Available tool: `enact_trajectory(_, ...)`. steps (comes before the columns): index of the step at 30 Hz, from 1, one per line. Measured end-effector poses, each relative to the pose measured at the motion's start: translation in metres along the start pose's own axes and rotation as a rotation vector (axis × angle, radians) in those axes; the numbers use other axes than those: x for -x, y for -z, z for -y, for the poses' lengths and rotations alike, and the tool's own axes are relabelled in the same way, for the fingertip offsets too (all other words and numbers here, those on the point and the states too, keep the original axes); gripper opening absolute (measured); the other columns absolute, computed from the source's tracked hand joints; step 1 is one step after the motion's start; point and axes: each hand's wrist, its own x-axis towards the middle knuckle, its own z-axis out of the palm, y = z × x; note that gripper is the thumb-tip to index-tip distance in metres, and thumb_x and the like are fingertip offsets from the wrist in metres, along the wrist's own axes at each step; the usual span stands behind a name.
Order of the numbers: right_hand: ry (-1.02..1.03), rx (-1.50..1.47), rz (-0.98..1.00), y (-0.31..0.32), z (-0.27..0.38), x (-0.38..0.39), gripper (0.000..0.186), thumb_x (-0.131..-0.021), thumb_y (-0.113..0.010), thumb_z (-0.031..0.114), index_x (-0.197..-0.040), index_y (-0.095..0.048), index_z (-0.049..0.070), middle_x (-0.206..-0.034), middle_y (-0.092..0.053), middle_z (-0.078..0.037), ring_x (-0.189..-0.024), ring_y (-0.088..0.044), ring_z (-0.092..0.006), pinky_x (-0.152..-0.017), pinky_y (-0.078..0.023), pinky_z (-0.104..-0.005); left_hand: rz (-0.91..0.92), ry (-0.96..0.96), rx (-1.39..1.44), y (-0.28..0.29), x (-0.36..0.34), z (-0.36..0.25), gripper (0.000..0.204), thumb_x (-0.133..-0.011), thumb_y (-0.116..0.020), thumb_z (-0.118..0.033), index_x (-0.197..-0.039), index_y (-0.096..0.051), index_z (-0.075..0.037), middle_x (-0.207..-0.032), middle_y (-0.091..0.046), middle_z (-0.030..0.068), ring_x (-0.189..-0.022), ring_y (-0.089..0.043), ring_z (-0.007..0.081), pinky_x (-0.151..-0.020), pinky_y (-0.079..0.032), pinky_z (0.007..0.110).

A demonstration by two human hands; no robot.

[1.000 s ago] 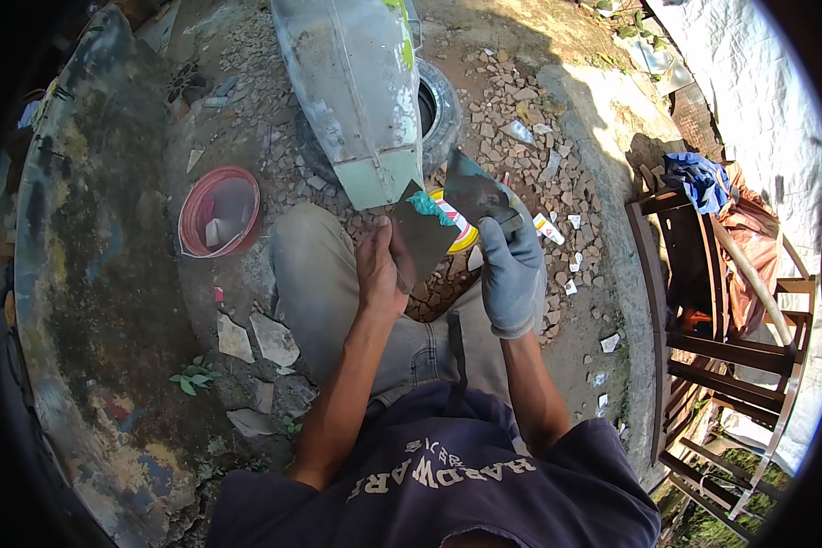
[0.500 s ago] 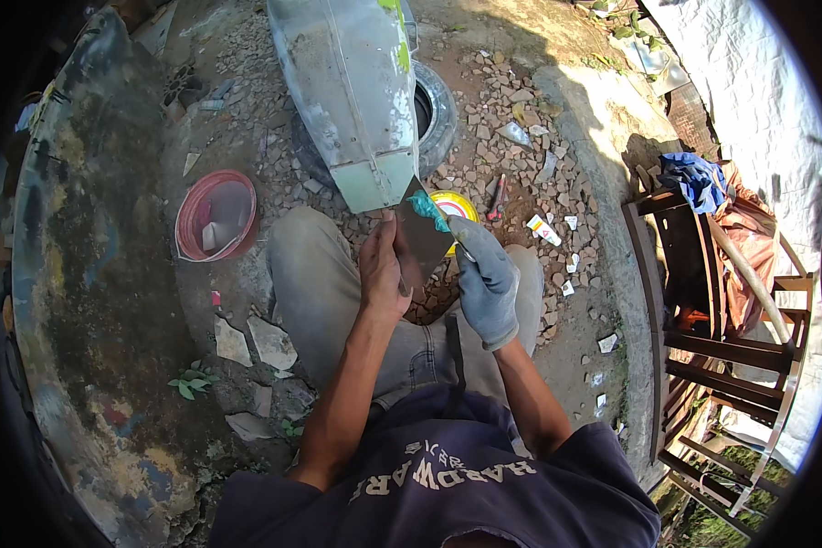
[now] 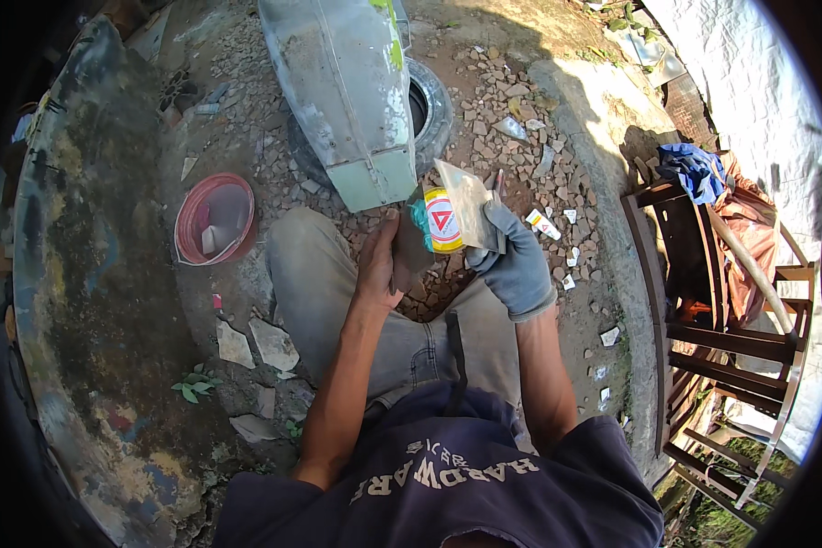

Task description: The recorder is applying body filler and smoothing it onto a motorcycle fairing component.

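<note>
My bare left hand is closed on the edge of a dark flat plate, held over the gap between my knees. A lump of teal putty sits at the plate's right edge. My right hand, in a grey glove, grips a pale flat putty spreader, which is raised and tilted beside the plate, apart from it. Behind the two tools a yellow and white tin shows partly. Just beyond my left hand is the pale green end of a long grey metal panel.
The panel rests on a tyre lying on broken stones. To the left stands a red bucket with pale pieces inside. A small white and yellow tube lies to the right, near a wooden rack holding a blue cloth.
My right hand has moved right and slightly down, away from the putty, and the pale spreader now shows its broad face. My left hand still holds the dark plate, tilted a little differently.
</note>
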Motion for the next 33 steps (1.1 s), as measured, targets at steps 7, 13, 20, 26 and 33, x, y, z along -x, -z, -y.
enact_trajectory(7,-0.21,0.113,0.013,0.025,-0.034,-0.011,0.032,-0.098,-0.069,0.018,-0.128,-0.063,0.007,-0.106,-0.074,-0.003,-0.085,-0.071,-0.0129,-0.054,-0.052,-0.0256,0.235,0.083,0.039,0.016,-0.007,0.017,0.037,-0.109,-0.046,-0.023,-0.134,-0.058,0.002,-0.126,-0.068,0.0119,-0.11,-0.07,0.0194,-0.088,-0.061,0.033)
enact_trajectory(13,-0.229,0.158,-0.043,0.041,-0.028,0.006,0.029,-0.099,-0.068,0.016,-0.125,-0.065,0.005,-0.105,-0.074,-0.004,-0.083,-0.069,-0.0125,-0.054,-0.051,-0.0257,0.079,0.074,0.104,0.011,-0.005,0.006,0.023,-0.11,-0.051,-0.025,-0.106,-0.061,-0.005,-0.083,-0.061,0.0006,-0.065,-0.058,0.0079,-0.05,-0.045,0.022)
enact_trajectory(20,-0.073,0.206,-0.098,0.037,-0.008,0.016,0.029,-0.101,-0.064,0.013,-0.126,-0.064,-0.002,-0.102,-0.075,-0.007,-0.078,-0.071,-0.0133,-0.06,-0.056,-0.0242,0.034,0.054,0.133,0.019,-0.004,-0.01,0.023,-0.111,-0.049,-0.022,-0.102,-0.06,-0.004,-0.07,-0.048,0.0003,-0.05,-0.041,0.0077,-0.043,-0.033,0.023)
enact_trajectory(26,0.412,0.516,-0.018,0.016,-0.011,-0.004,0.029,-0.102,-0.065,0.014,-0.127,-0.064,-0.001,-0.115,-0.074,-0.006,-0.099,-0.071,-0.0116,-0.087,-0.056,-0.0266,-0.007,-0.005,-0.076,0.012,0.01,0.005,0.029,-0.109,-0.056,-0.032,-0.118,-0.064,-0.006,-0.104,-0.069,0.0002,-0.092,-0.068,0.0104,-0.077,-0.056,0.029)
enact_trajectory(33,0.401,0.639,-0.012,0.006,-0.018,0.009,0.03,-0.101,-0.07,0.018,-0.125,-0.067,0.0,-0.109,-0.072,0.0,-0.094,-0.065,-0.0054,-0.086,-0.053,-0.0245,-0.004,-0.039,-0.02,0.005,0.008,0.006,0.034,-0.108,-0.058,-0.031,-0.127,-0.063,-0.004,-0.115,-0.07,0.0041,-0.102,-0.069,0.0139,-0.086,-0.056,0.031)
